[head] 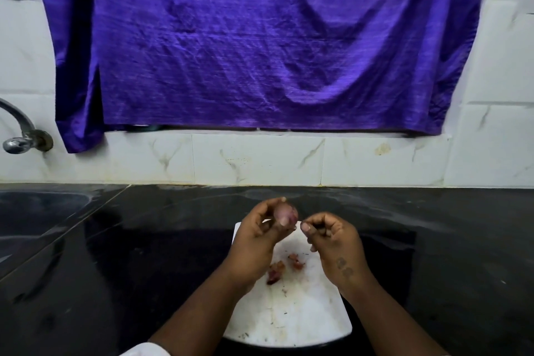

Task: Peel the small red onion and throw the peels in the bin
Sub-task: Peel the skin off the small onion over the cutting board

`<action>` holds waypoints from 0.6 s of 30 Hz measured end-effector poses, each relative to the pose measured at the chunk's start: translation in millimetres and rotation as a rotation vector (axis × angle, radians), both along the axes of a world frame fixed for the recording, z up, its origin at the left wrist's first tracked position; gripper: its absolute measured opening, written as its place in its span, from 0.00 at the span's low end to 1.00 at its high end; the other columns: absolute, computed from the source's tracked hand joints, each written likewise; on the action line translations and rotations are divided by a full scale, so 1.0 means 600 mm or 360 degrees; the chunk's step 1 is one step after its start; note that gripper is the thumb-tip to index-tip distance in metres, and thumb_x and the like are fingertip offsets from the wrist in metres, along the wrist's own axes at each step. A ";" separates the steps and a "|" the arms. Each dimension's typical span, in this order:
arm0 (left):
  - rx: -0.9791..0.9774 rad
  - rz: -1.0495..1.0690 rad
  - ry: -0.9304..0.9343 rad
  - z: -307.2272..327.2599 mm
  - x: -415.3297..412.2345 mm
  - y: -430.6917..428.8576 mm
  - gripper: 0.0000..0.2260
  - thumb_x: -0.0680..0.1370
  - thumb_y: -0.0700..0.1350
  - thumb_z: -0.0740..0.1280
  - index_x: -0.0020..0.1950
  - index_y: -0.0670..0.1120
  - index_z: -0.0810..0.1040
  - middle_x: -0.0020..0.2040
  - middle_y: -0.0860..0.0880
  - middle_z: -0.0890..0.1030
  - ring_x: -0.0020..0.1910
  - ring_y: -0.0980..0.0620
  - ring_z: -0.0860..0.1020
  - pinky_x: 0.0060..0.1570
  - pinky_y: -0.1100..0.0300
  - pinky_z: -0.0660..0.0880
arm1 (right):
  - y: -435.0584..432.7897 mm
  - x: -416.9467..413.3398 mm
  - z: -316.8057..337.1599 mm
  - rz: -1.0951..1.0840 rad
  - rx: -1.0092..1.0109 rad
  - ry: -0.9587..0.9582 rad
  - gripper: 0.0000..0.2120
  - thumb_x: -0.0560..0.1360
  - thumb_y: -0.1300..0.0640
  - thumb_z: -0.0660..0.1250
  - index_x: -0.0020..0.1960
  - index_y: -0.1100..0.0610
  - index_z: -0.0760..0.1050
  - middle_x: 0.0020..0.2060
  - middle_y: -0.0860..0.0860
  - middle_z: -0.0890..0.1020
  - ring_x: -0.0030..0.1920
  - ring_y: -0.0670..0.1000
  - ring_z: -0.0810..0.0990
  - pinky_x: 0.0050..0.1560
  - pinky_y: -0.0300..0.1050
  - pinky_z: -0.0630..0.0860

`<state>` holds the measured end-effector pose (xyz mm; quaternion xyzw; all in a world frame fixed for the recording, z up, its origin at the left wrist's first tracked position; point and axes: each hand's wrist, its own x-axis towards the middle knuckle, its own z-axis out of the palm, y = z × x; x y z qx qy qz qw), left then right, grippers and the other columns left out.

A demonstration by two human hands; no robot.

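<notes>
Over the white chopping board (289, 312) strewn with peels (277, 270), the left hand (260, 237) pinches the small red onion (286, 215) in its fingers, while the right hand (332, 243), fingers curled nearly closed, waits just beside at three o'clock.

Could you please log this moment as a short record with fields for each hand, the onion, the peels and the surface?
left hand: left hand holds the small red onion at its fingertips, above the board
right hand: right hand pinched shut beside the onion; any peel in its grip cannot be seen
peels: onion peels lie on the board
surface: white cutting board on the black countertop
bin: not in view
</notes>
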<state>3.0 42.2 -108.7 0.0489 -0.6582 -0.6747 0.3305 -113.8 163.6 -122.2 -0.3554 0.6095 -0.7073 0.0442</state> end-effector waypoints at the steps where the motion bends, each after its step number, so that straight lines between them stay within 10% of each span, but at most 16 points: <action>1: 0.0050 -0.0012 0.0030 0.003 0.001 -0.001 0.17 0.80 0.43 0.72 0.69 0.48 0.79 0.62 0.48 0.85 0.63 0.49 0.84 0.61 0.56 0.82 | 0.000 0.001 -0.002 0.0003 0.0048 0.0014 0.07 0.75 0.69 0.73 0.42 0.59 0.83 0.32 0.47 0.84 0.31 0.42 0.79 0.32 0.37 0.77; 18: -0.0480 0.0303 -0.0176 -0.006 0.001 -0.003 0.13 0.75 0.42 0.79 0.56 0.53 0.83 0.52 0.55 0.86 0.51 0.56 0.84 0.50 0.56 0.84 | 0.004 0.007 0.003 -0.0177 0.0014 0.0123 0.10 0.75 0.64 0.74 0.48 0.50 0.87 0.44 0.50 0.88 0.46 0.50 0.87 0.48 0.46 0.82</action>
